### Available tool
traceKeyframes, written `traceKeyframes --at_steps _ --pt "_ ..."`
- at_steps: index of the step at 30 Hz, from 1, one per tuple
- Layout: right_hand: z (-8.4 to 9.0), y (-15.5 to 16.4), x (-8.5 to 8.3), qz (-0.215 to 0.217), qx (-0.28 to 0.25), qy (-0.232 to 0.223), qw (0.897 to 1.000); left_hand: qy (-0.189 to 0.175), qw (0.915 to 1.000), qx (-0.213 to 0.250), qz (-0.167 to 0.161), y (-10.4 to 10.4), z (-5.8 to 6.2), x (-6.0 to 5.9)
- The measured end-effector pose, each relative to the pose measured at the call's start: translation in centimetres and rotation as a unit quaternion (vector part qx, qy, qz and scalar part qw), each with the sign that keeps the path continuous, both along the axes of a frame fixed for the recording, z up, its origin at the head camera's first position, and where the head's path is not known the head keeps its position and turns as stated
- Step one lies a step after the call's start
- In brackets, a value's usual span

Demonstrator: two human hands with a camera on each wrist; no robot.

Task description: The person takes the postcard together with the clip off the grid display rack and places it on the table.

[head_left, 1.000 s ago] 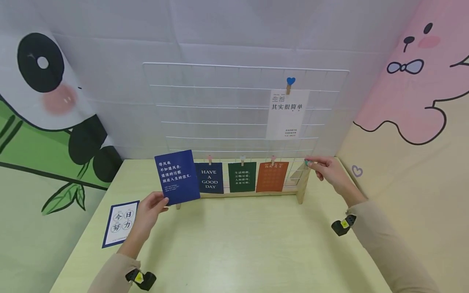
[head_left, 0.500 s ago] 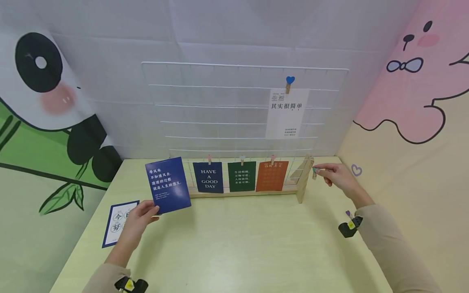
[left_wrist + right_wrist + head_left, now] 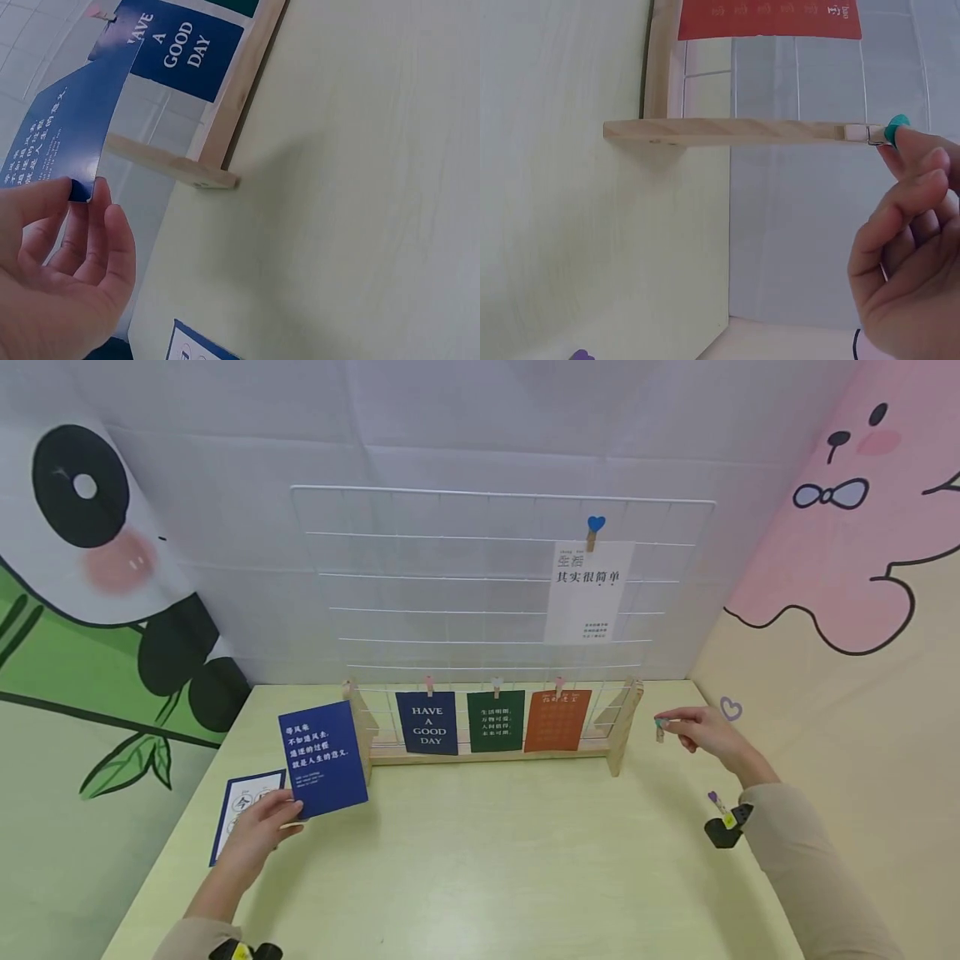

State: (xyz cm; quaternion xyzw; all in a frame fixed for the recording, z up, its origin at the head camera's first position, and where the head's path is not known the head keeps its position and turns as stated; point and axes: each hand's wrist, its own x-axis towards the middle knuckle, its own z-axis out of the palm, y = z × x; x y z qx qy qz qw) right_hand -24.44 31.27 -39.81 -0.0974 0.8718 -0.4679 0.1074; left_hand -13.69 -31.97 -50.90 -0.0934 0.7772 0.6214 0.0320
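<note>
My left hand [image 3: 258,831] pinches the lower edge of a blue card [image 3: 322,760] with white Chinese text, held upright left of the wire grid stand [image 3: 495,610]. In the left wrist view the blue card [image 3: 56,127] bends above my fingers [image 3: 90,247]. My right hand [image 3: 701,731] pinches a small wooden clip with a teal top [image 3: 659,727] just right of the stand's wooden foot [image 3: 626,722]. The right wrist view shows the clip [image 3: 874,133] held at my fingertips [image 3: 919,161].
Three cards hang clipped along the grid's lowest wire: a navy "HAVE A GOOD DAY" card [image 3: 427,722], a green card [image 3: 495,721] and an orange card [image 3: 557,720]. A white card [image 3: 588,593] hangs higher under a blue heart clip. Another card [image 3: 243,814] lies flat by my left hand.
My left hand has drawn the blue card down and left, away from the grid. My right hand has pulled the teal clip off the stand's right end and moved it rightward.
</note>
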Motion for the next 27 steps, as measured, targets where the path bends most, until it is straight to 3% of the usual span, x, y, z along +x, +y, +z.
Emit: traceKeyframes --at_steps 2,6,19,27 --pt "-0.3 0.5 0.0 0.0 0.003 -0.003 1.0 -0.005 1.0 -0.002 -0.002 0.5 1.4 0.8" --pt "-0.8 1.4 0.0 -0.006 0.006 -0.012 1.0 -0.014 0.9997 0.018 0.006 0.5 2.2 1.6" --pt "-2.6 3.5 0.6 -0.036 0.034 -0.059 0.997 -0.05 0.9971 0.054 0.022 -1.1 0.1 2.1" --pt "-4.4 4.9 1.0 -0.049 0.039 -0.07 0.996 -0.076 0.9958 0.044 0.027 -1.2 -1.0 2.5"
